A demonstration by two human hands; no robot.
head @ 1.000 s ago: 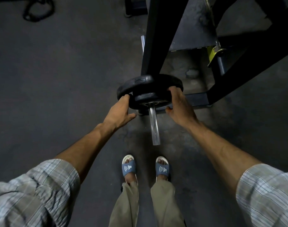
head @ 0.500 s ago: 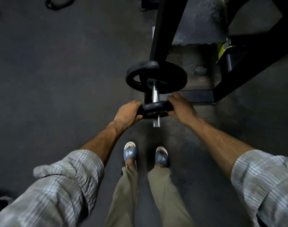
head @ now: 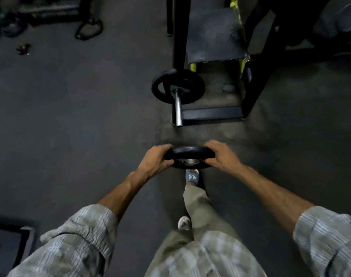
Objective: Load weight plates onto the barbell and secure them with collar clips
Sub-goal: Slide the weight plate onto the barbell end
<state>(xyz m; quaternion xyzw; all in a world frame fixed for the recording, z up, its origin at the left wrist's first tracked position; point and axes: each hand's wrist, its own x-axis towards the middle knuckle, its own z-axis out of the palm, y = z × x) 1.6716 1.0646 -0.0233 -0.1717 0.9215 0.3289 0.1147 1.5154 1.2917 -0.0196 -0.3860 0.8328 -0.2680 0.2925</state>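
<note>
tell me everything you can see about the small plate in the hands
The small plate is a round black disc, matte like rubber or painted iron, with a shiny metal ring round its centre hole. It is held in the air, tilted, rim toward the camera. The left hand grips its left edge, the right hand its right edge. It touches nothing else and is clear of the end of the barbell sleeve.
</note>
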